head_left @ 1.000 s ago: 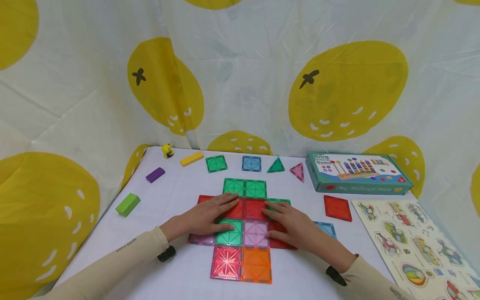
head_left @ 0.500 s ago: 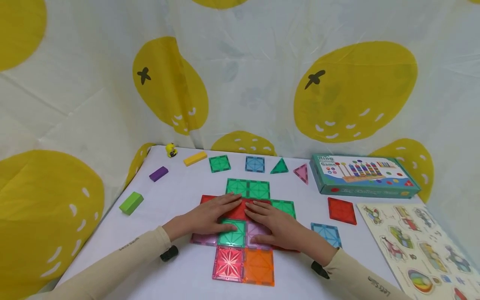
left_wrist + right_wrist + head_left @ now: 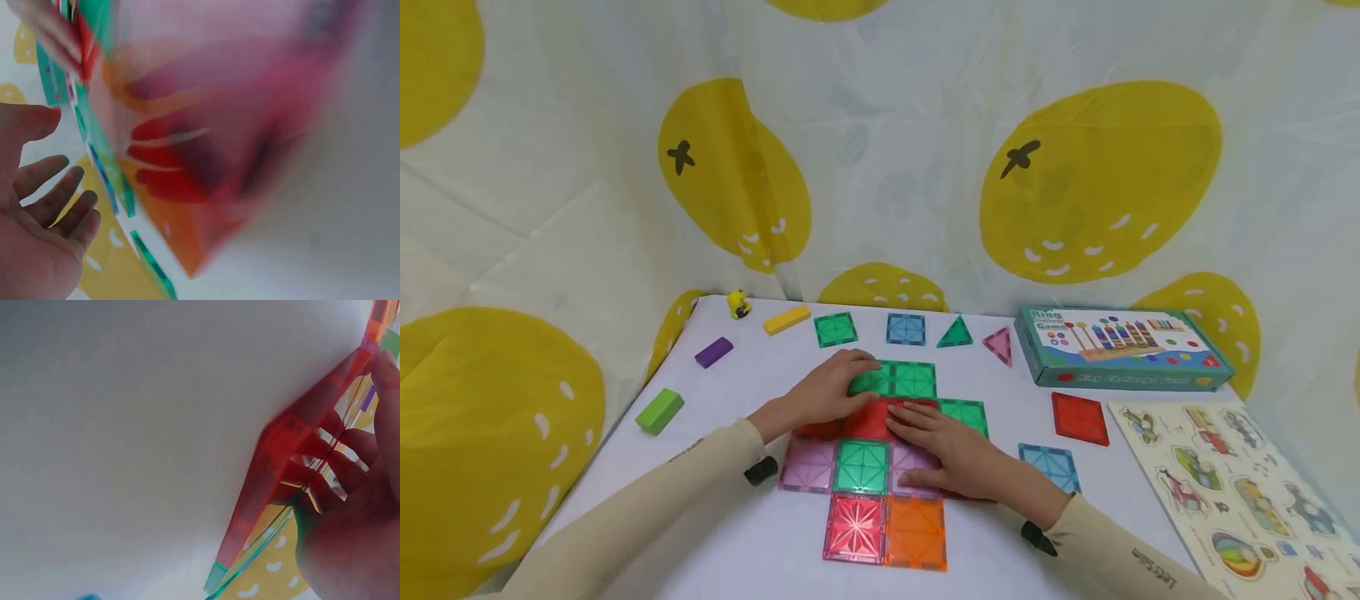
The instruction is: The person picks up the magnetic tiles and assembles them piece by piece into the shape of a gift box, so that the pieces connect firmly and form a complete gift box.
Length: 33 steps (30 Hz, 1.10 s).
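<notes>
Translucent magnetic tiles lie edge to edge in a cross-like layout. At the back of it are two green tiles (image 3: pixel 914 382), and a row with red tiles (image 3: pixel 870 427) runs in front of them. Further forward come a lilac tile (image 3: pixel 807 467), a green centre tile (image 3: pixel 862 468), a red starburst tile (image 3: pixel 853 529) and an orange tile (image 3: pixel 916 535). My left hand (image 3: pixel 829 390) reaches over the back left, fingertips at the left green tile, fingers loosely bent. My right hand (image 3: pixel 957 446) rests with extended fingers on the middle and right tiles, partly hiding them.
Behind the layout lie a green square (image 3: pixel 836 330), a blue square (image 3: pixel 906 328) and two triangles. Coloured blocks, including a lime block (image 3: pixel 659 412), lie left. To the right are a red square (image 3: pixel 1079 418), a blue square (image 3: pixel 1049 467), a game box (image 3: pixel 1123 348) and a picture board (image 3: pixel 1219 487).
My right hand has slid left from the right tiles onto the middle ones. My left hand has moved back from the red row to the rear left green tile, uncovering the green centre tile.
</notes>
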Each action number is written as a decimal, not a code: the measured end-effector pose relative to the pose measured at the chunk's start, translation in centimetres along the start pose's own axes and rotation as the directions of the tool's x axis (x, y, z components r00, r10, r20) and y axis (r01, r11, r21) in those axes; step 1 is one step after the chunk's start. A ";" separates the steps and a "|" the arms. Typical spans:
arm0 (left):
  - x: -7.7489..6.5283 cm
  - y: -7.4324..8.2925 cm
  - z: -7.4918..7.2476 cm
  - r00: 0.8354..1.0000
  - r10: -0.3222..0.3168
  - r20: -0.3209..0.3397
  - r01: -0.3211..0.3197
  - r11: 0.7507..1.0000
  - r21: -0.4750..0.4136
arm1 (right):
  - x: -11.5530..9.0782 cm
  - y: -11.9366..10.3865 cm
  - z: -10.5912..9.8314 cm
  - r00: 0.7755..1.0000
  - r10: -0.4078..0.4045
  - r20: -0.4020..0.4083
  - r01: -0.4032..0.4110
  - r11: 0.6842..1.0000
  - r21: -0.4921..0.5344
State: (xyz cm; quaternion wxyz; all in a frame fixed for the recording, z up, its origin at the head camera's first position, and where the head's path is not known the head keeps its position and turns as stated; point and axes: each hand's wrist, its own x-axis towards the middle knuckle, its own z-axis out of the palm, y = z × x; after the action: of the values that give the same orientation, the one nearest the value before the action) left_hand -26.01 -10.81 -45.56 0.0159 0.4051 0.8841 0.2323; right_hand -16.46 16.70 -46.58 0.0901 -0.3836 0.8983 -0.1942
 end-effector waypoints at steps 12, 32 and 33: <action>5.1 0.1 0.7 0.982 -0.101 0.160 0.077 0.985 0.152 | 0.1 0.0 0.4 1.000 -0.009 0.002 0.009 1.000 -0.004; 5.8 -0.2 0.5 0.990 -0.107 0.089 0.101 0.992 0.079 | 0.0 0.0 0.1 1.000 -0.017 -0.014 0.017 1.000 -0.013; 5.8 -0.2 0.5 0.991 -0.105 0.086 0.098 0.992 0.077 | 0.0 0.0 0.0 1.000 -0.012 -0.011 0.011 1.000 -0.012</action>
State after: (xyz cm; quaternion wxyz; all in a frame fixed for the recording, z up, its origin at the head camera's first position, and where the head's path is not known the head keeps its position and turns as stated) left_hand -29.90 -6.49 -45.17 0.0527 0.3701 0.9098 0.1803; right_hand -16.44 16.66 -46.57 0.0817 -0.3882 0.8977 -0.1917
